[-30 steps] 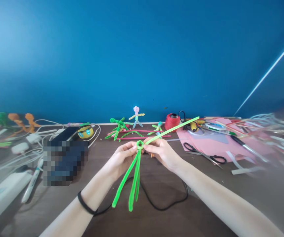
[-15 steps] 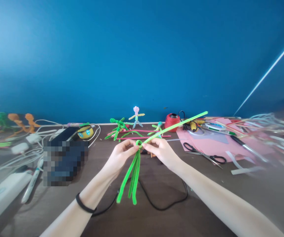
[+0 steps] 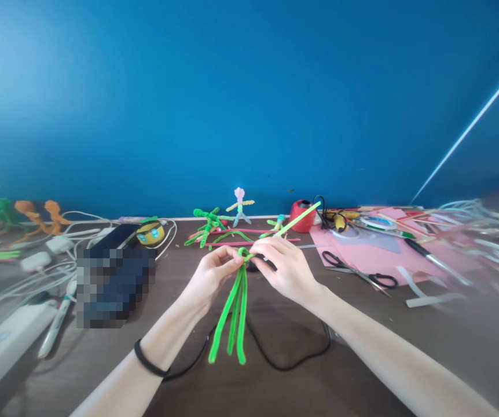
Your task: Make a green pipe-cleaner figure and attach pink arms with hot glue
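Observation:
Green pipe cleaners (image 3: 234, 313) hang in several strands from a small twisted loop, held above the middle of the table. My left hand (image 3: 217, 267) pinches the loop from the left, thumb and fingertips closed on it. On the other side, my right hand (image 3: 282, 263) grips a lighter, yellow-green pipe cleaner (image 3: 300, 218) right beside the loop. Its free end sticks out up and to the right past my knuckles. The part under my right fingers is hidden.
Pipe-cleaner figures, one pink-headed (image 3: 239, 202) and one green (image 3: 207, 220), are by the blue wall. Scissors (image 3: 360, 271) and pink paper (image 3: 371, 258) lie right. Cables, a yellow round item (image 3: 150, 233) and a white power strip (image 3: 8, 347) are left. A black cord (image 3: 284, 368) curls in front.
My right hand has turned over the yellow-green pipe cleaner, and its free end now shows shorter. The hanging green strands have swung slightly right. My left hand stays about where it was.

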A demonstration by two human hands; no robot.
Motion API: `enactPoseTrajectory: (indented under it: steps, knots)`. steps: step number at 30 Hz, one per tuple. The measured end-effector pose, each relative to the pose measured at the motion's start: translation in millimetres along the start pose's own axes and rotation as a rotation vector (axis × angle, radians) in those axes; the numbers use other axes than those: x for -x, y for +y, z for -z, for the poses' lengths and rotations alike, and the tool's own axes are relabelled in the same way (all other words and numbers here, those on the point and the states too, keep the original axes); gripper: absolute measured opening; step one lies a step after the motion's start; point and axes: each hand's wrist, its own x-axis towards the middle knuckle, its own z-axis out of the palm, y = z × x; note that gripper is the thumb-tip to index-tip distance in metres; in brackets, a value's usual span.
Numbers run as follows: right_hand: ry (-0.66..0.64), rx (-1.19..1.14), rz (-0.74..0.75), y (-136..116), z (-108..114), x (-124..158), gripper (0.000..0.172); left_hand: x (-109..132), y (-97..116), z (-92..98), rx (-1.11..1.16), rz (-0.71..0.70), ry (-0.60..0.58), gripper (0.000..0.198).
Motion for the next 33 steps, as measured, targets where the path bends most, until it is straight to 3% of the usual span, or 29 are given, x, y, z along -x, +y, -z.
enactPoseTrajectory:
  steps: [13, 23, 33]
  knots:
    - [-0.02, 0.058, -0.112, -6, -4, 4, 0.023, 1, -1, -0.5, 0.085, -0.006, -0.022, 0.015]
    - [-0.035, 0.031, -0.002, -6, 4, 1, 0.019, 2, -1, -2.6, 0.1, 0.025, -0.04, 0.014]
    - [-0.049, -0.096, -0.158, -13, 7, -2, 0.015, 2, -1, -2.1, 0.099, 0.018, -0.046, 0.015]
